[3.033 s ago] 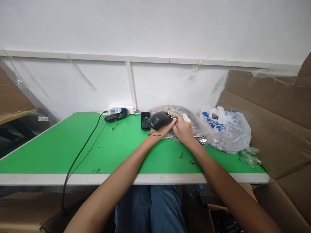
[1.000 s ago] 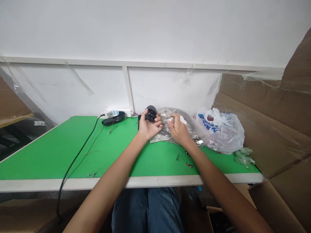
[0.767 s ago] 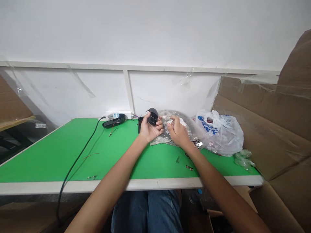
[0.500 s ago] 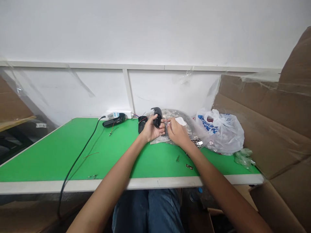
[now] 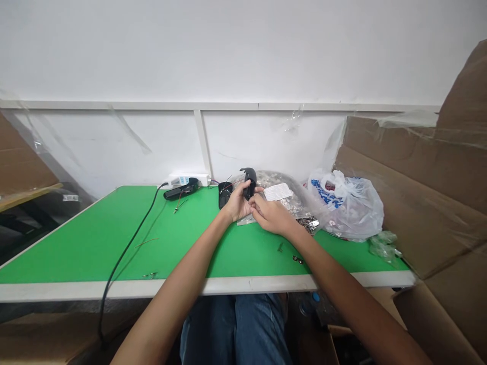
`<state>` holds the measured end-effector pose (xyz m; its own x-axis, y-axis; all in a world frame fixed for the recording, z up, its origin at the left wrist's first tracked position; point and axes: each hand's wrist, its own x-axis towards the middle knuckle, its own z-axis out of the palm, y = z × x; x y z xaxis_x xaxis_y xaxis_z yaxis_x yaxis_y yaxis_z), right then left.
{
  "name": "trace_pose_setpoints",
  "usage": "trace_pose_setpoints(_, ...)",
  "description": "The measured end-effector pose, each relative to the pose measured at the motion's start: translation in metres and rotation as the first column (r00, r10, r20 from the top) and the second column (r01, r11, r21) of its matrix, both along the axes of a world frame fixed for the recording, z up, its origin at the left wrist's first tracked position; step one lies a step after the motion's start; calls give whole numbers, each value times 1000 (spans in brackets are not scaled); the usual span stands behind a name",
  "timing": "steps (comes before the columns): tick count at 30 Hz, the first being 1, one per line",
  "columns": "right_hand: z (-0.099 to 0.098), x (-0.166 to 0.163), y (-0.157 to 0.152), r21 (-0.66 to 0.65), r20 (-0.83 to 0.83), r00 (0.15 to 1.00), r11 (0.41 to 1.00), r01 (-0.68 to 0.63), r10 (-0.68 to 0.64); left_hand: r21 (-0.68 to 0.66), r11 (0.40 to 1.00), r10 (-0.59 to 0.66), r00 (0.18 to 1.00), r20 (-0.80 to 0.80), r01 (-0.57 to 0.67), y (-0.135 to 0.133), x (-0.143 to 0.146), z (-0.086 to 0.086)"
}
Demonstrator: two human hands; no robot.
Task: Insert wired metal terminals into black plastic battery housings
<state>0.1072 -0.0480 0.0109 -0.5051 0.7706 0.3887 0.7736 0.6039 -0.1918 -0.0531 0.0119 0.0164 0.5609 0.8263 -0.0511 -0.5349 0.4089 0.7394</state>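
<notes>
My left hand (image 5: 236, 203) is wrapped round a black curved plastic housing (image 5: 248, 177), held upright above the table. Close against its lower end, my right hand (image 5: 268, 213) has its fingertips pinched together; what they hold, if anything, is hidden. Just left of the left hand stands another black plastic part (image 5: 224, 194) with thin red and black wires at its top. Behind both hands lies a clear plastic bag (image 5: 289, 200) of small metal pieces with a white label (image 5: 277, 191) on it.
A black device (image 5: 181, 189) rests by a white power strip (image 5: 190, 179), whose black cable (image 5: 127, 258) crosses the green table (image 5: 95, 238). Small metal parts (image 5: 298, 259) lie near the right forearm. A white plastic bag (image 5: 353, 213) and cardboard (image 5: 411, 192) stand at right.
My right hand has moved left and slightly down, from beside the housing to its lower end. My left hand still holds the housing. The whole view has shifted slightly.
</notes>
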Motion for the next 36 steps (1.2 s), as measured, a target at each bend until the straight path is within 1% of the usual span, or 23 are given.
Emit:
trace_pose_setpoints(5,2,0,0,39,95,995,999,-9,5,33,999,-6,999,-35,7,1,-1,0)
trace_pose_setpoints(10,2,-1,1,81,231,972,996,-49,29,18,1000,22,999,-24,-22,0,1,1)
trace_pose_setpoints(16,-1,-7,-1,112,275,957,985,-133,98,-21,1000,18,1000,19,-17,-2,3,1)
trace_pose_setpoints(20,-3,-10,-3,96,313,942,983,-156,120,-29,1000,3,1000,13,-3,-3,3,1)
trace_pose_setpoints(23,-4,-6,-2,100,238,962,982,-161,133,-22,1000,2,1000,17,-2,-2,2,1)
trace_pose_setpoints(25,-2,2,2,121,133,983,982,-143,127,-17,1000,3,1000,17,-3,-1,2,1)
trace_pose_setpoints(26,0,8,5,142,62,993,984,-106,98,-11,1000,1,1000,11,-1,-1,2,0)
trace_pose_setpoints(27,3,15,9,170,-19,999,985,-40,44,0,1000,-6,1000,2,6,0,1,0)
trace_pose_setpoints(28,6,24,13,205,-109,993,977,63,-41,13,1000,-17,1000,-8,17,0,1,0)
trace_pose_setpoints(29,10,33,18,238,-207,966,950,204,-155,27,999,-30,999,-18,31,0,1,0)
trace_pose_setpoints(30,14,44,22,256,-301,912,898,357,-277,40,998,-44,999,-24,45,0,1,0)
trace_pose_setpoints(31,17,55,26,250,-386,831,822,512,-400,49,997,-52,998,-27,53,0,1,0)
trace_pose_setpoints(32,20,67,29,216,-448,734,735,643,-511,54,997,-55,998,-27,56,0,0,0)
trace_pose_setpoints(33,22,79,31,159,-475,637,653,740,-607,54,997,-52,998,-27,54,0,0,0)
trace_pose_setpoints(34,23,91,31,87,-454,567,599,796,-687,54,997,-47,999,-25,49,-1,0,-1)
trace_pose_setpoints(36,22,112,31,-95,-324,475,528,844,-818,52,998,-42,999,-21,43,-1,0,-2)
